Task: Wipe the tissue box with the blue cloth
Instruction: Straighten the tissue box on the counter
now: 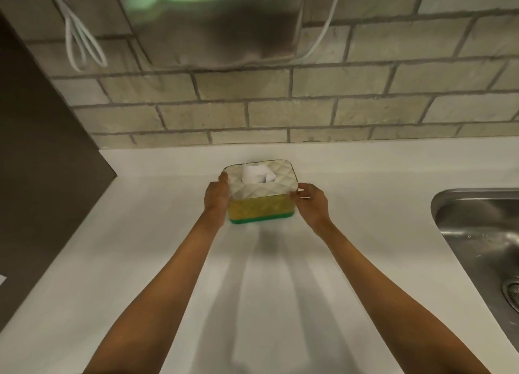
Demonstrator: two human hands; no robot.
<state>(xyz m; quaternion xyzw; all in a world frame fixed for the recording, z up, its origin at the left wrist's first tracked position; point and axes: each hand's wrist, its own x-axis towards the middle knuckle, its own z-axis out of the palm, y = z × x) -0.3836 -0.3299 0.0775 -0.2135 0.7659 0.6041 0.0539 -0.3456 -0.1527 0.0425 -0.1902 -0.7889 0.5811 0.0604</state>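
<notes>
From the head camera we see the tissue box (259, 193) standing on the white tabletop (168, 247) near the brick wall (280, 106); our left hand (216, 198) and right hand (313, 203) grasp its two ends, fingers (296, 196) closed on its quilted lid; a steel sink (477, 227) lies well apart at right

Under our hands we see a white countertop (140, 261). Off to the right of our right hand lies a steel sink (483, 233) with its drain (512, 292). Beyond our hands rises a brick wall (280, 106), with white cables (81, 45) above left.
</notes>
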